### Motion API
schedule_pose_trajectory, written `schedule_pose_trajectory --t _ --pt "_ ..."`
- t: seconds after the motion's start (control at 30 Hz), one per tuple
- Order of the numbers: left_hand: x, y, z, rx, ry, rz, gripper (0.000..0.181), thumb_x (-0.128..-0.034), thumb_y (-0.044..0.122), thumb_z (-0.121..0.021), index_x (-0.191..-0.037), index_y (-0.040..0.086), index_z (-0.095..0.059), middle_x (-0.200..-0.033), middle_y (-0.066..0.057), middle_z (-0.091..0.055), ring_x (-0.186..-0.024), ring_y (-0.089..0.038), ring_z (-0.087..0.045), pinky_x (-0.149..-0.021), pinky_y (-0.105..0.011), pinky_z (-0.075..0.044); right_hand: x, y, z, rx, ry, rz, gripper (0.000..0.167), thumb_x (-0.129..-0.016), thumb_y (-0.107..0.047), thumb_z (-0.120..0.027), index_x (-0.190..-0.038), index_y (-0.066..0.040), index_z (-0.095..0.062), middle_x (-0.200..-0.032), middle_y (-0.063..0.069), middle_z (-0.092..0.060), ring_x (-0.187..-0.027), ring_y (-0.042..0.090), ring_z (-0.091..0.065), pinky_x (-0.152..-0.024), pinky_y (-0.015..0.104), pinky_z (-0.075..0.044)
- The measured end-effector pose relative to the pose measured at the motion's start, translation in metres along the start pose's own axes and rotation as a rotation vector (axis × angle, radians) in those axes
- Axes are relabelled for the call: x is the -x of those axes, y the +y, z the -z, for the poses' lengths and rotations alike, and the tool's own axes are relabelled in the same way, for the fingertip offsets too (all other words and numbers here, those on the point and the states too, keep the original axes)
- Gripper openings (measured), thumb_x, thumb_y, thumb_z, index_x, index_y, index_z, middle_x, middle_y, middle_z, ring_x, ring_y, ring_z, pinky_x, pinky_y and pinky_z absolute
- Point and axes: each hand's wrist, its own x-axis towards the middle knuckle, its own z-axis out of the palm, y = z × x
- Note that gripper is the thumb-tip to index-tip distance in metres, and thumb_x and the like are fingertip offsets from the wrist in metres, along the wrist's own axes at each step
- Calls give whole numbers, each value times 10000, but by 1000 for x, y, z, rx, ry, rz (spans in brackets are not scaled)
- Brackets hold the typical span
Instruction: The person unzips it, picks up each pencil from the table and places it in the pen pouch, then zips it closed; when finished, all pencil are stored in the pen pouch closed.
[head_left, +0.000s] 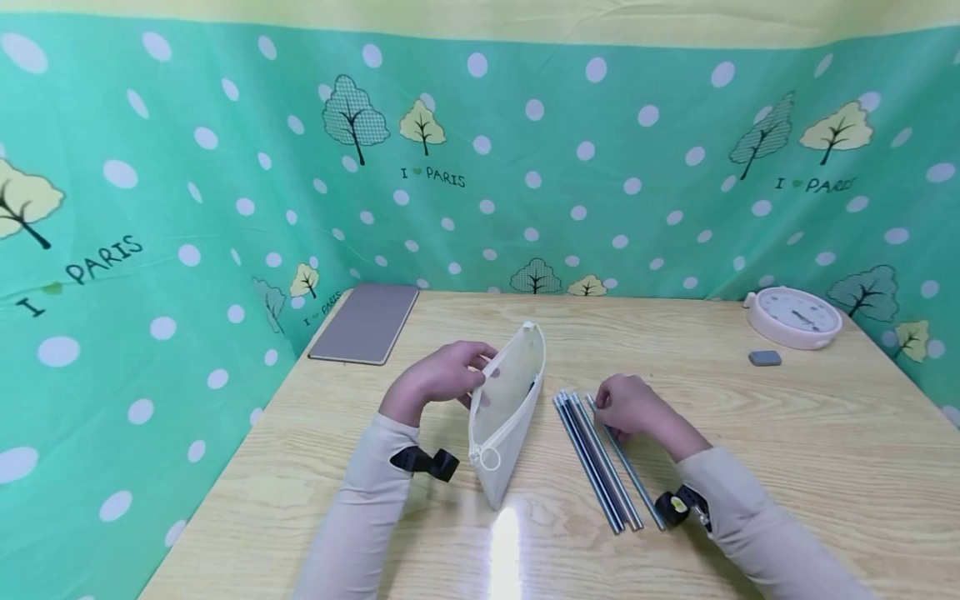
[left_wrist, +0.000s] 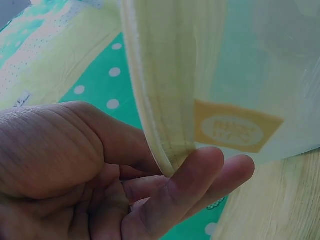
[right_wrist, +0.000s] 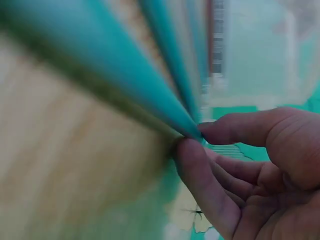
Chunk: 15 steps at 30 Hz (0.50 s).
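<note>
An unzipped translucent cream pouch point(head_left: 508, 400) stands on the table, its mouth facing up. My left hand point(head_left: 450, 372) holds its left edge; in the left wrist view the thumb and fingers of the hand point(left_wrist: 125, 175) pinch the zipper edge beside an orange label point(left_wrist: 235, 127). A small dark item shows inside. Right of the pouch lies a bundle of thin metallic rods point(head_left: 596, 462). My right hand point(head_left: 633, 406) pinches the far end of the rightmost rod point(head_left: 633, 473), slightly apart from the others. In the right wrist view the hand point(right_wrist: 260, 165) has thumb and fingertip on a blue-looking rod point(right_wrist: 145, 85).
A grey notebook point(head_left: 365, 324) lies at the back left. At the back right are a round pale pink clock point(head_left: 793, 317) and a small grey block point(head_left: 765, 358). A green patterned cloth point(head_left: 480, 192) hangs behind the table and along its left side.
</note>
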Motion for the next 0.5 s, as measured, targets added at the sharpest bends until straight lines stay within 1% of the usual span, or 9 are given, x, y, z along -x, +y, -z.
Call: schedule_pose_trajectory --t 0.07,0.13,0.17,0.23,0.3,0.37,0.43,0.5 --pt "-1 0 -2 6 -6 -1 443 -947 -75 -465 -1385 -86 -529 -1248 -228 -660 -827 -228 -718 -709 -378 -654 5 0 7 -86 -10 14 143 -939 -5 -637 -1040 93 -664 -736 110 -644 -557 176 -647 -523 308 -609" --pt "-1 -1 -3 4 -13 -6 429 -955 -67 -474 -1380 -97 -527 -1241 -232 -661 -816 -223 -718 -708 -377 -654 11 -4 18 -207 0 41 242 -972 -16 -594 -1155 138 -628 -830 136 -645 -630 190 -653 -570 331 -630" --pt "-1 -1 -3 5 -14 -5 419 -962 -61 -478 -1376 -99 -529 -1238 -234 -661 -810 -223 -718 -710 -377 -654 14 -7 25 -275 22 60 275 -985 -24 -574 -1197 148 -604 -872 150 -643 -668 192 -651 -587 338 -636" --pt "-1 -1 -2 5 -12 -5 395 -977 -47 -484 -1364 -100 -539 -1232 -237 -660 -802 -224 -717 -709 -379 -654 23 -18 39 -408 82 122 312 -1007 -33 -536 -1248 164 -560 -948 165 -630 -742 189 -650 -628 351 -647" --pt "0 0 -1 -4 -4 -8 383 -985 -36 -490 -1358 -102 -543 -1237 -244 -654 -794 -219 -713 -699 -376 -654 33 -33 51 -524 157 196 299 -1021 -45 -524 -1239 159 -538 -983 160 -623 -785 179 -657 -648 348 -650" --pt "1 0 1 -6 5 -2 376 -996 -24 -498 -1361 -101 -546 -1253 -256 -644 -793 -219 -706 -697 -373 -654 44 -49 59 -624 229 278 245 -1028 -49 -524 -1190 134 -530 -979 122 -646 -793 164 -670 -646 335 -648" --pt "1 1 3 -9 7 -2 384 -998 -17 -501 -1370 -107 -538 -1262 -267 -634 -795 -223 -702 -693 -370 -654 54 -64 61 -701 287 353 202 -1038 -52 -523 -1147 118 -511 -961 68 -683 -795 147 -686 -651 315 -645" --pt "1 1 3 -14 7 -3 392 -997 -15 -504 -1376 -113 -531 -1266 -276 -629 -800 -231 -704 -694 -370 -654 61 -74 59 -782 334 419 149 -1045 -31 -526 -1112 99 -497 -940 12 -724 -802 140 -705 -663 306 -646"
